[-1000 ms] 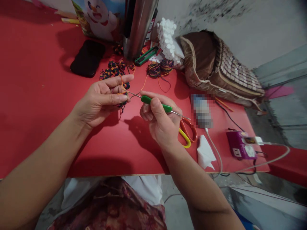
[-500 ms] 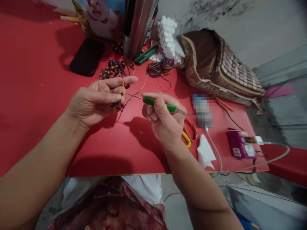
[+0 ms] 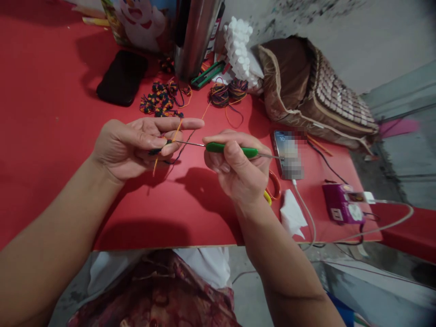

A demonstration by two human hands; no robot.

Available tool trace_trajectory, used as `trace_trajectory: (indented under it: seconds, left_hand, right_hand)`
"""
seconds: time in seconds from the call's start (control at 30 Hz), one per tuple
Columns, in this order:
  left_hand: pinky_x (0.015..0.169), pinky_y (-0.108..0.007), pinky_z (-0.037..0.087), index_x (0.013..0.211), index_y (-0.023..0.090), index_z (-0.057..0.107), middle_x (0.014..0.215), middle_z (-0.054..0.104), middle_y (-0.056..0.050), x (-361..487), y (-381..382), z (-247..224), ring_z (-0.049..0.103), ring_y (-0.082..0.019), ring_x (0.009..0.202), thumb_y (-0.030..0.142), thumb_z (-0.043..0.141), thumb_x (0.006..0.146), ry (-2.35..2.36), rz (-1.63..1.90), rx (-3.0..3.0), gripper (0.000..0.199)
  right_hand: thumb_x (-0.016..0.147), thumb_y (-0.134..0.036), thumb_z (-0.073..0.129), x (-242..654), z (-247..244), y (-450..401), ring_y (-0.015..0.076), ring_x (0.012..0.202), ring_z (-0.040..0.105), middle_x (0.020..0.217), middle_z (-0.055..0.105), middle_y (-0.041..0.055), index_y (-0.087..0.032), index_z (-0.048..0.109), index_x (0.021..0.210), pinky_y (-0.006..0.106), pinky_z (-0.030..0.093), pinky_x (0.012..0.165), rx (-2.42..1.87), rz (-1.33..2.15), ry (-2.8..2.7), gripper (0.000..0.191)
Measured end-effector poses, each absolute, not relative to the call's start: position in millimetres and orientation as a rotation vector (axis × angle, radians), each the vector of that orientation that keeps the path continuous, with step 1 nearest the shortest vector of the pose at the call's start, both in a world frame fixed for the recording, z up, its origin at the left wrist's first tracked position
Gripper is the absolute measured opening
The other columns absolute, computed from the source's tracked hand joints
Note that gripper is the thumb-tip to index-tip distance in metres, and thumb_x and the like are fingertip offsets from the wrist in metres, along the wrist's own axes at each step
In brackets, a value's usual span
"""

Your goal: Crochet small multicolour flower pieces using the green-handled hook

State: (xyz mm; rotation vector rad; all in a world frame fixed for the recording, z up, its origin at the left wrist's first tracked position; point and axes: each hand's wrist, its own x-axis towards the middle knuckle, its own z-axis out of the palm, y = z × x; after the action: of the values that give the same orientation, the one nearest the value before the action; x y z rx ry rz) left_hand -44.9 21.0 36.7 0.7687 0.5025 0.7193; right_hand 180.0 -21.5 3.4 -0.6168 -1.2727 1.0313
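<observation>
1. Through the head camera I am looking down on a red desk (image 3: pixel 51 159), which is stretching across most of the frame.
2. My left hand (image 3: pixel 131 147) is showing left of centre, and its grip is clamping a small dark yarn piece (image 3: pixel 159 148) between thumb and fingers; the piece is sitting left of centre, over the desk.
3. An orange strand (image 3: pixel 178 129) is running from the piece up to my index finger, which is pointing right.
4. My right hand (image 3: pixel 238 168) is showing just right of centre, its grip clamping a green-handled hook (image 3: pixel 231 149) between thumb and fingers.
5. The hook's thin metal tip is pointing left and reaching the yarn at my left fingertips; I am not seeing clearly whether it is passing through a loop.
6. At upper centre, two yarn balls (image 3: pixel 219 96) are lying side by side, and a heap of knotted yarn pieces (image 3: pixel 156 100) is lying to their left, near a dark flat object (image 3: pixel 122 77).
7. Right of centre, scissors (image 3: pixel 275 185) are lying partly hidden behind my right hand, just beside a white tissue (image 3: pixel 292 214).
</observation>
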Motion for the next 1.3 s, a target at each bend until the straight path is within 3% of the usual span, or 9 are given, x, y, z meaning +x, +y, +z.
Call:
trace_trajectory:
  seconds: [0.1,0.17,0.37,0.47,0.57,0.67,0.83,1.07,1.3]
  left_hand:
    - [0.044,-0.025,0.029,0.124,0.01,0.092,0.067,0.059,0.0,-46,23,35,0.031,-0.007,0.051,0.025,0.098,0.066,0.505,0.671,0.773,0.06]
    - [0.041,-0.025,0.018,0.124,0.011,0.093,0.066,0.058,0.001,-47,25,34,0.026,-0.006,0.05,0.022,0.095,0.067,0.471,0.632,0.757,0.058]
    - [0.039,-0.024,0.017,0.123,0.012,0.095,0.065,0.062,0.0,-46,28,31,0.025,-0.006,0.047,0.018,0.094,0.071,0.365,0.572,0.697,0.053]
    - [0.041,-0.019,0.032,0.124,0.011,0.095,0.069,0.068,-0.001,-43,25,27,0.046,-0.007,0.05,0.015,0.096,0.071,0.383,0.629,0.704,0.054]
    - [0.073,-0.026,0.066,0.119,0.017,0.096,0.074,0.072,0.001,-33,19,23,0.07,-0.013,0.067,0.011,0.099,0.07,0.529,0.867,0.783,0.05]
    - [0.077,-0.029,0.066,0.113,0.028,0.097,0.079,0.077,0.003,-18,12,20,0.073,-0.015,0.073,0.008,0.102,0.069,0.706,1.192,0.907,0.049]
    - [0.085,-0.035,0.069,0.115,0.028,0.095,0.085,0.081,0.002,-6,6,18,0.078,-0.021,0.086,0.013,0.105,0.071,0.89,1.305,0.987,0.048]
    - [0.063,-0.026,0.062,0.112,0.03,0.094,0.083,0.079,0.003,-6,5,15,0.073,-0.017,0.073,0.01,0.106,0.067,0.84,1.263,0.974,0.05]
    - [0.064,-0.025,0.062,0.119,0.027,0.093,0.103,0.09,-0.002,-5,3,13,0.078,-0.017,0.082,0.009,0.102,0.071,0.797,1.235,0.984,0.052]
  right_hand:
    - [0.107,-0.049,0.089,179,6,-20,0.0078,0.045,0.045,0.068,0.067,-0.0035,-0.029,0.095,0.102,0.027,0.042,0.044,-0.62,1.03,-1.282,0.021]
    - [0.106,-0.048,0.09,178,8,-18,0.0073,0.044,0.043,0.067,0.066,-0.0039,-0.029,0.094,0.099,0.027,0.042,0.043,-0.626,1.047,-1.28,0.021]
    - [0.098,-0.048,0.096,178,15,-18,0.0057,0.042,0.032,0.056,0.053,-0.0075,-0.027,0.096,0.092,0.026,0.035,0.042,-0.638,1.14,-1.19,0.021]
    - [0.095,-0.057,0.097,178,16,-19,0.0064,0.044,0.029,0.052,0.043,-0.0096,-0.026,0.094,0.089,0.026,0.032,0.043,-0.711,1.251,-1.107,0.031]
    - [0.094,-0.06,0.097,174,15,-20,0.0064,0.046,0.025,0.053,0.041,-0.0103,-0.026,0.093,0.089,0.025,0.032,0.045,-0.749,1.337,-1.011,0.034]
    - [0.097,-0.056,0.096,166,11,-20,0.0064,0.05,0.025,0.06,0.046,-0.0096,-0.027,0.093,0.094,0.025,0.036,0.048,-0.753,1.339,-0.914,0.029]
    - [0.1,-0.053,0.095,159,4,-19,0.007,0.052,0.031,0.062,0.04,-0.0106,-0.026,0.093,0.1,0.023,0.043,0.052,-0.749,1.327,-0.854,0.027]
    - [0.099,-0.04,0.096,160,5,-18,0.005,0.054,0.035,0.066,0.05,-0.0088,-0.023,0.093,0.097,0.018,0.043,0.054,-0.732,1.425,-0.707,0.018]
    - [0.112,-0.035,0.077,162,6,-16,0.0064,0.054,0.033,0.068,0.054,-0.0077,-0.021,0.09,0.099,0.018,0.041,0.052,-0.76,1.536,-0.609,0.023]
